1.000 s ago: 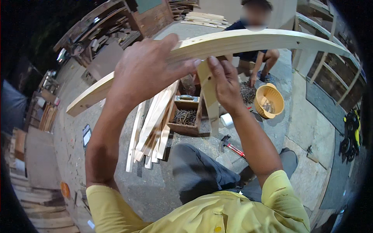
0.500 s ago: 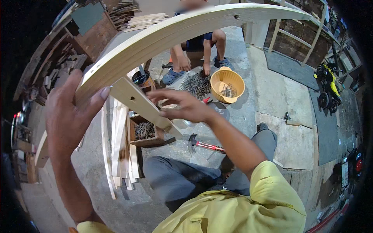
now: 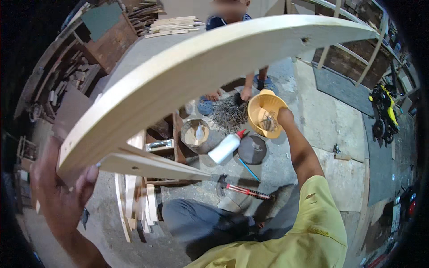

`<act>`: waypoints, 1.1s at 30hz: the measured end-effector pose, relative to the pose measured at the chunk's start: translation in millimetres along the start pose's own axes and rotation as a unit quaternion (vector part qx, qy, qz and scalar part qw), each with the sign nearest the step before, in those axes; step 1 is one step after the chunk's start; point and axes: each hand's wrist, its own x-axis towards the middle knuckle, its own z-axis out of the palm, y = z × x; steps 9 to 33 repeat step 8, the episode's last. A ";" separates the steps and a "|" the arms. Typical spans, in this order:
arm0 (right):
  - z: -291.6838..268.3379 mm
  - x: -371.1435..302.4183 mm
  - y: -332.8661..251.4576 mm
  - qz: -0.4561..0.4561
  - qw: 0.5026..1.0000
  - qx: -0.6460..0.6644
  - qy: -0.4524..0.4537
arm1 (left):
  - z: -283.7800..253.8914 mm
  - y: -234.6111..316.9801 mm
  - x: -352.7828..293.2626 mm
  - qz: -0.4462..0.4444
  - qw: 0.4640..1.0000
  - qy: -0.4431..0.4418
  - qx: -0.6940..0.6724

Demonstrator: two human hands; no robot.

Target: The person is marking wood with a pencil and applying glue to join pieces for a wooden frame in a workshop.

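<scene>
My left hand (image 3: 67,178) grips the lower left end of a long curved wooden piece (image 3: 192,62), which arches across the view and has a hole near its far right end. A straight wooden slat (image 3: 152,167) with one hole runs off from the held end, its other end towards the middle. My right hand (image 3: 285,117) is stretched out to the right rim of a yellow plastic basket (image 3: 254,109); its fingers are hidden or too blurred to read. Several nails (image 3: 269,123) lie inside the basket. Beside it on the floor spreads a heap of nails (image 3: 228,114).
Across from me a person's hand (image 3: 246,93) touches the nail heap. Around the middle are a white glue bottle (image 3: 225,148), a round dark object (image 3: 252,150), a blue pencil (image 3: 249,169), a tub (image 3: 190,134) and a hammer (image 3: 246,191). Wooden strips (image 3: 149,207) lie left of my legs.
My right hand has left the slat and reached out to the yellow basket. The curved piece has come lower and nearer, and the slat has swung flatter, my left hand still gripping.
</scene>
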 end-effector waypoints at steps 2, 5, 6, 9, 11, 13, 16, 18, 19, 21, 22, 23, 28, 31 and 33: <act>50.9 13.9 25.5 -0.013 1.000 -0.017 0.019 | -6.6 -0.3 4.2 0.016 0.998 -0.039 0.035; 98.1 28.3 33.6 -0.007 0.999 -0.011 0.037 | -9.6 10.0 19.0 0.056 0.995 -0.054 0.065; 106.0 34.9 38.1 0.011 1.000 -0.007 0.005 | -5.7 16.3 27.5 0.100 0.994 -0.023 0.038; 118.1 60.3 20.6 0.012 1.000 0.003 -0.024 | -1.4 17.7 29.2 0.069 0.997 -0.012 0.032; 118.1 60.3 20.6 0.012 1.000 0.003 -0.024 | -1.4 17.7 29.2 0.069 0.997 -0.012 0.032; 118.1 60.3 20.6 0.012 1.000 0.003 -0.024 | -1.4 17.7 29.2 0.069 0.997 -0.012 0.032; 118.1 60.3 20.6 0.012 1.000 0.003 -0.024 | -1.4 17.7 29.2 0.069 0.997 -0.012 0.032; 118.1 60.3 20.6 0.012 1.000 0.003 -0.024 | -1.4 17.7 29.2 0.069 0.997 -0.012 0.032; 118.1 60.3 20.6 0.012 1.000 0.003 -0.024 | -1.4 17.7 29.2 0.069 0.997 -0.012 0.032; 118.1 60.3 20.6 0.012 1.000 0.003 -0.024 | -1.4 17.7 29.2 0.069 0.997 -0.012 0.032; 118.1 60.3 20.6 0.012 1.000 0.003 -0.024 | -1.4 17.7 29.2 0.069 0.997 -0.012 0.032; 118.1 60.3 20.6 0.012 1.000 0.003 -0.024 | -1.4 17.7 29.2 0.069 0.997 -0.012 0.032; 118.1 60.3 20.6 0.012 1.000 0.003 -0.024 | -1.4 17.7 29.2 0.069 0.997 -0.012 0.032; 118.1 60.3 20.6 0.012 1.000 0.003 -0.024 | -1.4 17.7 29.2 0.069 0.997 -0.012 0.032; 118.1 60.3 20.6 0.012 1.000 0.003 -0.024 | -1.4 17.7 29.2 0.069 0.997 -0.012 0.032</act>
